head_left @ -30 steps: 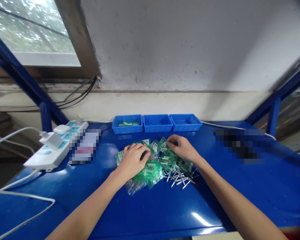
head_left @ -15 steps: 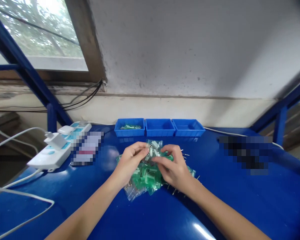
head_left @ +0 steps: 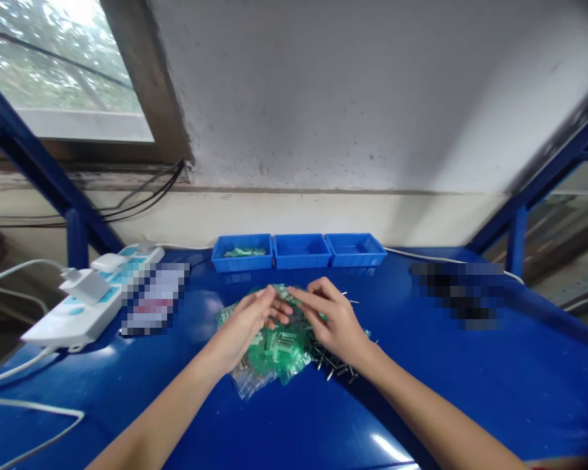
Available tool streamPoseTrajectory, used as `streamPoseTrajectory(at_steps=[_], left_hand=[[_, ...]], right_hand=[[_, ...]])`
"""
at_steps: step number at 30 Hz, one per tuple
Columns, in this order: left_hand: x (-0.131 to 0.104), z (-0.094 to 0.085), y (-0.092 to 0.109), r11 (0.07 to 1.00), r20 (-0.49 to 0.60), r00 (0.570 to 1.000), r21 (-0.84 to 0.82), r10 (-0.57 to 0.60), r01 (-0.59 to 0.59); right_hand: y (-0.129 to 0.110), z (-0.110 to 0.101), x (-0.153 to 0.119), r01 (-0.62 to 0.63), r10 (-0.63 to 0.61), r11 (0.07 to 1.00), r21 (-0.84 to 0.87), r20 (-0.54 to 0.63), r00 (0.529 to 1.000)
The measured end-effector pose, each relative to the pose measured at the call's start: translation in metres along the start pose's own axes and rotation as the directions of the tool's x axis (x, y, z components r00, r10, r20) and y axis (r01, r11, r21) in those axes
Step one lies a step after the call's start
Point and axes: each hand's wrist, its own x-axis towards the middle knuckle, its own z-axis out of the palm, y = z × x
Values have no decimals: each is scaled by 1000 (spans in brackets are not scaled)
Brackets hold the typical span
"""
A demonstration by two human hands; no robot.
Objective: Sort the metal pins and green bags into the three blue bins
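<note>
Both hands meet above a pile of small clear and green plastic bags [head_left: 279, 349] with pale pieces inside. Between the fingertips is a small clear bag [head_left: 285, 294], partly hidden by them. My left hand [head_left: 255, 320] pinches its left side, with thumb and index finger at the top. My right hand [head_left: 330, 316] has its index finger and thumb at the bag's right side. Loose metal pins [head_left: 330, 365] lie under and beside my right hand, on the right of the pile.
Three blue bins [head_left: 301, 251] stand in a row at the back; the left one holds pale green pieces. On the left lie a white power strip [head_left: 93, 300] with cables and a blurred flat object [head_left: 157, 297]. A blurred dark object [head_left: 453, 294] lies on the right of the blue table [head_left: 470, 391].
The small bag has tilted flatter and is more covered by the fingers. My hands have closed in around it. The whole view has shifted slightly, so objects appear further left.
</note>
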Motion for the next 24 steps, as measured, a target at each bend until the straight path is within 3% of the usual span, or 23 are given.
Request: streamPoseTrajectory(at_steps=[3, 5, 6, 8, 9, 10, 12, 13, 14, 17, 19, 21, 24], left_hand=[[6, -7, 5, 1000, -102, 995, -26, -19, 16], [13, -21, 18, 987, -311, 941, 122, 134, -100], [18, -31, 28, 955, -447, 854, 240, 267, -173], [31, -56, 51, 803, -609, 551, 555, 570, -217], [38, -68, 62, 693, -586, 406, 695, 701, -193], [45, -79, 69, 585, -501, 374, 797, 780, -153], [55, -92, 71, 385, -262, 594, 919, 760, -87], [56, -92, 65, 314, -177, 724, 948, 667, -58], [56, -89, 55, 286, -157, 798, 958, 582, -20], [41, -63, 13, 377, -163, 889, 926, 429, -12], [26, -40, -8, 467, -142, 911, 882, 387, -61], [15, -21, -16, 532, -108, 925, 840, 365, -111], [8, -4, -12, 639, -103, 938, 756, 331, -143]], right_hand=[[0, -1, -3, 176, -170, 983, -44, 107, 980], [0, -4, -2, 190, -188, 981, -26, 62, 980], [0, -7, 0, 174, -174, 985, -20, 11, 985], [4, -13, 2, 107, -109, 994, -33, -82, 991], [7, -16, 4, 60, -66, 997, -54, -111, 992], [12, -18, 5, 7, -17, 996, -86, -115, 993], [21, -19, 6, -105, 93, 977, -186, -72, 993], [26, -17, 5, -162, 159, 955, -247, -31, 987], [31, -14, 4, -211, 228, 927, -311, 18, 974], [43, 0, 1, -276, 379, 833, -481, 131, 916], [46, 8, 0, -274, 409, 795, -541, 145, 901], [47, 12, 1, -294, 413, 786, -543, 108, 904], [41, 7, 5, -353, 382, 826, -439, -25, 924]])
